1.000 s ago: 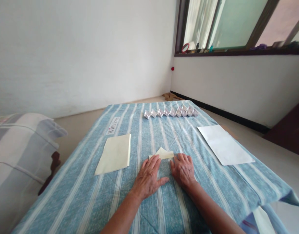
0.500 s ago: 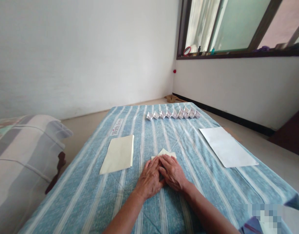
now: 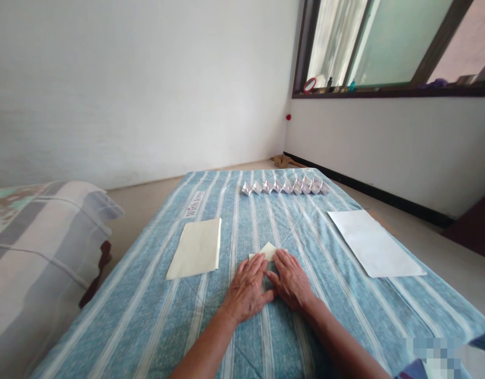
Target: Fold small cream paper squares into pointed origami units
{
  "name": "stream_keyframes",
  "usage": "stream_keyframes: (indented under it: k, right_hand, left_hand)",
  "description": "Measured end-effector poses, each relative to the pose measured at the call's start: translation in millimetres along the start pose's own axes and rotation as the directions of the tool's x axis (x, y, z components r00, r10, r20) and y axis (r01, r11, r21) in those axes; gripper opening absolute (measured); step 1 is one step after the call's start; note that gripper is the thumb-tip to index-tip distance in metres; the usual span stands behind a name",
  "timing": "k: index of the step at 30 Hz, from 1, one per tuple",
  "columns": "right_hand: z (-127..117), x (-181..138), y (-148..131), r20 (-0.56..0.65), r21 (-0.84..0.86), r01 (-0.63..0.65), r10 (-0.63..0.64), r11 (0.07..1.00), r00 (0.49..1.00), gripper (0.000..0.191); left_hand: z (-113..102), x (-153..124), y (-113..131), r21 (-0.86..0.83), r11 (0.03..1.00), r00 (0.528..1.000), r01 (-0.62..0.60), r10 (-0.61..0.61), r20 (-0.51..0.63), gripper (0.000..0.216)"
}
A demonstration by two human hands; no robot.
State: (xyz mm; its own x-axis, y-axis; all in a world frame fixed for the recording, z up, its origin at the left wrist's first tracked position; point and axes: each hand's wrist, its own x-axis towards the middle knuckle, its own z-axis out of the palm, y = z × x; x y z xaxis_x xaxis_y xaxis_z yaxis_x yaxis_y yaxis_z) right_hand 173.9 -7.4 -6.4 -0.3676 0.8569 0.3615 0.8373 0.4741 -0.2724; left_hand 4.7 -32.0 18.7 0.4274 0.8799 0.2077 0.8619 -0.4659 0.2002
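My left hand [image 3: 247, 288] and my right hand [image 3: 292, 281] lie flat, side by side, on a small folded cream paper [image 3: 268, 249]. Only its pointed top shows beyond my fingers. The paper rests on a blue striped bedspread [image 3: 147, 295]. A cream sheet [image 3: 196, 247] lies to the left of my hands and a white sheet [image 3: 374, 243] to the right. A row of several small folded white paper shapes [image 3: 285, 186] sits at the far end of the bed.
A striped pillow or folded blanket [image 3: 40, 252] lies at the left. White walls meet in the far corner, with a window [image 3: 384, 42] and small items on its sill at upper right. Bare floor runs round the bed.
My right hand slid left from the paper's right end to meet my left hand, then both pressed down over the folded paper. The camera shifted slightly.
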Motion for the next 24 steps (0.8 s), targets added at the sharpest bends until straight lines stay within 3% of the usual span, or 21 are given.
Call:
stream_keyframes:
  k: [12,18,24]
  right_hand:
    - [-3.5,-0.5,4.0,0.033,-0.041,-0.018,0.019,0.999,0.999,0.048]
    - [-5.1,-0.6,1.7,0.025,-0.031,-0.019,0.02,0.999,1.0,0.05]
    - [-4.4,0.0,1.4,0.013,-0.026,-0.01,0.01,1.0,1.0,0.048]
  left_hand:
    - [0.3,-8.9,-5.0,0.076,0.988,0.99,0.136,-0.132,-0.051,0.046]
    - [0.1,-13.5,-11.0,0.097,0.987,0.989,0.125,-0.116,-0.091,0.044]
    - [-1.9,-4.7,1.0,0.096,0.992,0.994,0.082,-0.075,-0.079,0.045]
